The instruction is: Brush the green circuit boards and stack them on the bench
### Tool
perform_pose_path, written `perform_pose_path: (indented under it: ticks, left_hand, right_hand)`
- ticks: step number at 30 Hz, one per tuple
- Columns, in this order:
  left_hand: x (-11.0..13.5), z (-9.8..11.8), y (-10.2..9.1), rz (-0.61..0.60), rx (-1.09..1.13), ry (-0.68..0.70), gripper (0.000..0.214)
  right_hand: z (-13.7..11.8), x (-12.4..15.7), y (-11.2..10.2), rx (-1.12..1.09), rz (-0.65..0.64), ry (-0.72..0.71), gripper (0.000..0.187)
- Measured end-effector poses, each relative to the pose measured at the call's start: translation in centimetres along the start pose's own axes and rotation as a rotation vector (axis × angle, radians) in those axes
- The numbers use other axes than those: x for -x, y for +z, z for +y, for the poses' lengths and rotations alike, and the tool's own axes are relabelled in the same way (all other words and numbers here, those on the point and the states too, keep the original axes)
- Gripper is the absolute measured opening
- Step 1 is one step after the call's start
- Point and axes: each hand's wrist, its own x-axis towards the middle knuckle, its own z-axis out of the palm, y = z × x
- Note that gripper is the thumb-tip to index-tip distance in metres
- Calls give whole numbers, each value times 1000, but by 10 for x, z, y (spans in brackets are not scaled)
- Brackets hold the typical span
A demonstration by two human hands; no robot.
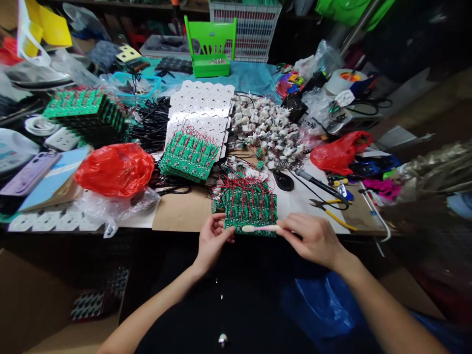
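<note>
At the table's front edge lies a green circuit board panel (250, 206) with red wires standing along its far side. My left hand (216, 236) grips the panel's near left corner between thumb and fingers. In my right hand (313, 238) is a toothbrush (262, 228), its handle pinched and its pale head lying over the panel's near edge. Whether the bristles touch the board I cannot tell. Just behind, a stack of similar wired panels (190, 155) rests against white sheets with holes (201, 108).
A red plastic bag (116, 169) sits left, near a taller stack of boards (86, 110). White connector-like parts (265, 125) are heaped behind. To the right lie yellow-handled pliers (332, 215), a soldering iron (320, 184) and another red bag (341, 152).
</note>
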Motion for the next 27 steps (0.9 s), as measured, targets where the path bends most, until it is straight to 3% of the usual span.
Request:
perform_pose_path:
  ticks: [4, 9, 12, 16, 21, 24, 27]
  left_hand:
    - [-1, 0, 2, 17, -19, 12, 48]
    - [-2, 1, 3, 26, -36, 6, 49]
    - [-1, 1, 4, 40, -46, 5, 48]
    - [0, 1, 4, 45, -43, 6, 49]
    - [0, 2, 6, 80, -55, 30, 51]
    - [-1, 2, 6, 81, -83, 32, 43]
    - [-2, 2, 7, 86, -94, 45, 40]
  right_hand:
    - [1, 8, 5, 121, -26, 1, 25]
    - [27, -27, 11, 358, 107, 67, 27]
    - [38, -38, 7, 328, 167, 128, 25]
    - [29, -11, -3, 104, 180, 115, 17]
    - [7, 36, -5, 27, -4, 64, 22]
    - [12, 34, 2, 120, 32, 90, 24]
    - [27, 14, 8, 262, 128, 127, 24]
